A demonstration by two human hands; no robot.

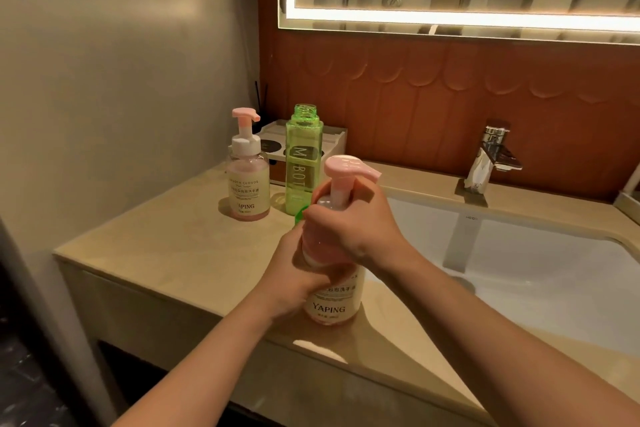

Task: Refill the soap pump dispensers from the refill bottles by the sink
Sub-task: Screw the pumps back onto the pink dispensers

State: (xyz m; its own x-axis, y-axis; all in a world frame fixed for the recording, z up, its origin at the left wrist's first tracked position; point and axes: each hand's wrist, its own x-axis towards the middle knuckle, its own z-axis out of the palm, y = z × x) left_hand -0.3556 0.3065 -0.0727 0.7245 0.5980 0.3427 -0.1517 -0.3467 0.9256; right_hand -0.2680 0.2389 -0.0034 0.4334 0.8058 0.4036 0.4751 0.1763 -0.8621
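A round, clear plastic dispenser [334,305] holding pale pink soap, with a cream label, stands upright on the glossy beige stone table [156,253]. Its long axis is vertical and its smooth pink pump head [343,166] points right. The left grip [294,274] wraps its body. The right grip [349,218] clamps the collar just above. Beyond both grips stands a square, translucent green refill bottle [304,163], uncapped.

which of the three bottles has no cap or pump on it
The tall green bottle at the back: its threaded neck is bare. The far-left dispenser and the held dispenser both carry pink pumps.
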